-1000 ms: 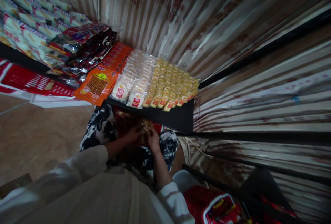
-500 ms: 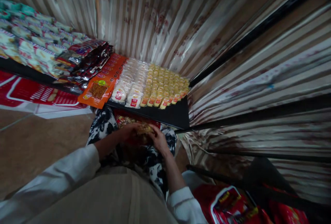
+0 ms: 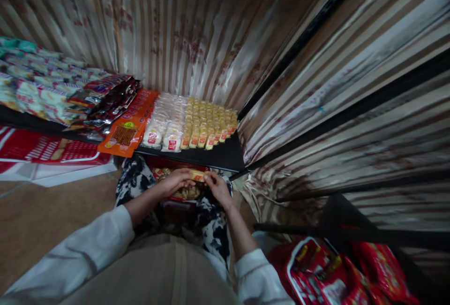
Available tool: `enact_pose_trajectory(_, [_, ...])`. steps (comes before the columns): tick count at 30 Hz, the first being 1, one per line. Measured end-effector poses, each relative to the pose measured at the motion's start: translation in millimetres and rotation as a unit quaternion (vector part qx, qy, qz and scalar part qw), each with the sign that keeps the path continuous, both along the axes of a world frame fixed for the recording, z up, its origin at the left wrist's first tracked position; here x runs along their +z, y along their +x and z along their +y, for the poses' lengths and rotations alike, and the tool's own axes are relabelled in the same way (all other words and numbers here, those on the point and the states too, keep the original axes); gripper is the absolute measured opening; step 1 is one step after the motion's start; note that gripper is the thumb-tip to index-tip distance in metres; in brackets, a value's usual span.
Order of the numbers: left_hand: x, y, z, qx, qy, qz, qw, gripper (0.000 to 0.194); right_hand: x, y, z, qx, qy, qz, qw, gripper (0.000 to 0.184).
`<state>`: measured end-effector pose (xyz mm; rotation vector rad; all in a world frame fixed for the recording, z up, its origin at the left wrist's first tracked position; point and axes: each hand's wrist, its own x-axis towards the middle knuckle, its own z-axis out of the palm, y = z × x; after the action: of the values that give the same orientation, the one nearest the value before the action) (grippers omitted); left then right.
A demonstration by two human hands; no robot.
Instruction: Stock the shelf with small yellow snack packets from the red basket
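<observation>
Between my hands is a small yellow snack packet (image 3: 198, 176) with an orange-red label. My left hand (image 3: 177, 180) grips its left end, and my right hand (image 3: 216, 186) pinches the right end. Below them, between my knees, sits a red box (image 3: 186, 195) holding several similar wrapped snacks. On the black shelf (image 3: 225, 156) just ahead, rows of yellow packets (image 3: 207, 124) stand side by side. White round wrapped snacks (image 3: 163, 124) adjoin them on the left.
Left along the shelf lie an orange bag (image 3: 128, 129), dark red packs (image 3: 105, 96) and white packets (image 3: 42, 84). A red and white box (image 3: 59, 150) is under the shelf. Black poles (image 3: 302, 42) cross the striped curtain (image 3: 168, 28). Red packages (image 3: 326, 272) lie at lower right.
Both hands have lifted slightly from the red box, and a single yellow packet now shows between them. The view has shifted, with the shelf appearing lower and further left.
</observation>
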<state>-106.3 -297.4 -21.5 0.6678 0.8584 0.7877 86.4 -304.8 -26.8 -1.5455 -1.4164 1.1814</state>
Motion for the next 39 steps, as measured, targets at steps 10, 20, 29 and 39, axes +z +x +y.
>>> enact_pose_trajectory(10, [16.7,13,17,-0.040,0.110,0.142,0.983,0.018,2.2,2,-11,-0.063,-0.023,0.076,0.995,0.045])
enact_pose_trajectory(20, [36.0,52,18,0.084,-0.048,0.002,0.995,0.019,0.8,1,-3,-0.161,0.019,0.254,0.954,0.050])
enact_pose_trajectory(29, [51.5,111,52,0.082,-0.053,0.068,0.993,0.026,8.6,31,48,-0.241,0.112,0.171,0.949,0.037])
enact_pose_trajectory(39, [62.5,180,99,0.061,0.060,0.108,0.990,0.029,24.6,92,132,-0.257,0.152,-0.202,0.933,0.042])
